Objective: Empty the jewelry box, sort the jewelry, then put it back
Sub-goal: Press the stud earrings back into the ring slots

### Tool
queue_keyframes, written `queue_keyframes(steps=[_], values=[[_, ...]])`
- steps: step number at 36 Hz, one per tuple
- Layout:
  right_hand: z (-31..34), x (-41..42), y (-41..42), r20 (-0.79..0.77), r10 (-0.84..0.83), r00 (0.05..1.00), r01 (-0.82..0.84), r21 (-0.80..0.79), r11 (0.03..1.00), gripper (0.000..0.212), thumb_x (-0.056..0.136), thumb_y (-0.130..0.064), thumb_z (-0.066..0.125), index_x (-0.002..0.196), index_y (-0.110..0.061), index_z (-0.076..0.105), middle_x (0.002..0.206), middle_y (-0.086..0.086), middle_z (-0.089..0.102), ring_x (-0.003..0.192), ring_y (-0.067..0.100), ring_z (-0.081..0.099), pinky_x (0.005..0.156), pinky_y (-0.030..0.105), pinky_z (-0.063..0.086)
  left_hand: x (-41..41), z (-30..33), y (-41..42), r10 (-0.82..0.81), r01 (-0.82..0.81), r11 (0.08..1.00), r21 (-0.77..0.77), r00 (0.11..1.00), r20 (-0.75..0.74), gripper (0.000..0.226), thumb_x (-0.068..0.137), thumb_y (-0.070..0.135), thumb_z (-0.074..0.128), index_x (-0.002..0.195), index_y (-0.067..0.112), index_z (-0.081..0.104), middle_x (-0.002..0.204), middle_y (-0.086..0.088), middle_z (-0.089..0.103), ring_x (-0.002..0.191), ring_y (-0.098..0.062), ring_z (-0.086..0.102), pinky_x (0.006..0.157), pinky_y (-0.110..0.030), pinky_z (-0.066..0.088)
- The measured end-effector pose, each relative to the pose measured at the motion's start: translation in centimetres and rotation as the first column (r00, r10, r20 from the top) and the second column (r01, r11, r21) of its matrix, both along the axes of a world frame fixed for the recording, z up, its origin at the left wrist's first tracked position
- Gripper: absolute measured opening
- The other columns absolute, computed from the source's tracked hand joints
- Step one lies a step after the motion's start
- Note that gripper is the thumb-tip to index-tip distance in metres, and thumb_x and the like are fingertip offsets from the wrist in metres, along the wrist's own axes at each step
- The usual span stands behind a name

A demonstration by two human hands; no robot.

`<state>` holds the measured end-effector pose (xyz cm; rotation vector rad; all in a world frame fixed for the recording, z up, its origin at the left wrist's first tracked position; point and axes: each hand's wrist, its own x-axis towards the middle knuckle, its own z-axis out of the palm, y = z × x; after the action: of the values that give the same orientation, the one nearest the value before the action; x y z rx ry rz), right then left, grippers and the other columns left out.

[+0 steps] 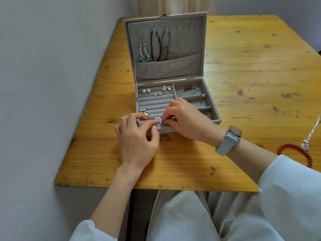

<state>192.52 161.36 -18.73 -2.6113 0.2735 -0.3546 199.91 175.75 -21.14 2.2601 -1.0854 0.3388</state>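
Note:
A grey velvet jewelry box [215,112] stands open on the wooden table [243,66]. Necklaces [152,46] hang inside its upright lid. Several earrings, among them a pearl pair [146,91], sit in the padded ring rolls at left. Bracelets, one with red beads [188,88], lie in the right compartments. Over the box's front row, my left hand [137,141] and my right hand [187,120] meet, and the fingertips of both pinch a small silver earring [160,122]. A grey watch is on my right wrist.
A red bead bracelet [295,153], a silver hairpin-like piece [311,134] and a small pair of ear studs [212,169] lie on the table at the right. A white wall runs along the table's left edge. My lap is below the front edge.

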Motion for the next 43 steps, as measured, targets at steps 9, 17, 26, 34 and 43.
queue_keyframes(steps=[9,17,26,34,43], values=[[0.0,0.0,-0.1,0.020,-0.042,0.999,0.041,0.055,0.998,0.017,0.087,-0.024,0.060,0.097,-0.019,0.072,0.090,0.000,0.061,0.087,0.016,0.046,0.079,0.037,0.042,0.0,-0.2,-0.1,-0.043,0.042,0.999,0.019,0.999,0.022,0.024,0.080,0.030,0.052,0.089,0.023,0.073,0.100,-0.002,0.058,0.102,-0.018,0.040,0.081,-0.031,0.027],[-1.0,-1.8,0.5,0.145,-0.107,0.984,0.106,0.016,0.994,0.035,0.081,-0.026,0.042,0.094,-0.017,0.072,0.085,-0.006,0.050,0.089,0.011,0.036,0.078,0.033,0.035,0.0,-0.2,-0.2,-0.042,0.042,0.999,0.004,0.998,0.043,0.023,0.079,0.029,0.053,0.088,0.023,0.073,0.099,-0.001,0.059,0.101,-0.017,0.040,0.081,-0.029,0.025],[-1.3,-2.1,0.6,0.074,-0.063,0.995,0.070,-0.097,0.993,0.044,0.079,-0.031,0.034,0.101,-0.021,0.071,0.087,-0.002,0.054,0.092,0.017,0.038,0.079,0.031,0.026,0.0,-0.3,-0.1,-0.053,0.052,0.998,0.018,0.998,0.033,0.024,0.080,0.030,0.052,0.090,0.023,0.073,0.099,-0.001,0.058,0.100,-0.016,0.040,0.079,-0.031,0.028],[0.2,-4.9,-0.1,0.123,-0.004,0.992,-0.007,0.092,0.996,0.037,0.084,-0.026,0.041,0.111,-0.017,0.065,0.096,-0.004,0.063,0.095,0.014,0.046,0.082,0.031,0.038,-0.7,-0.1,0.4,-0.077,0.079,0.996,-0.038,0.995,0.065,0.023,0.081,0.023,0.055,0.097,0.018,0.071,0.097,-0.004,0.058,0.097,-0.019,0.045,0.081,-0.029,0.028],[0.3,-11.9,-1.0,-0.181,0.159,0.971,-0.113,0.240,0.964,0.011,0.081,-0.026,0.061,0.092,-0.023,0.065,0.085,-0.007,0.057,0.086,0.012,0.048,0.079,0.029,0.040,-6.8,0.0,0.4,-0.392,0.389,0.920,-0.054,0.910,-0.134,0.022,0.081,0.024,0.054,0.093,0.014,0.070,0.089,0.000,0.060,0.086,-0.013,0.051,0.074,-0.030,0.039]])
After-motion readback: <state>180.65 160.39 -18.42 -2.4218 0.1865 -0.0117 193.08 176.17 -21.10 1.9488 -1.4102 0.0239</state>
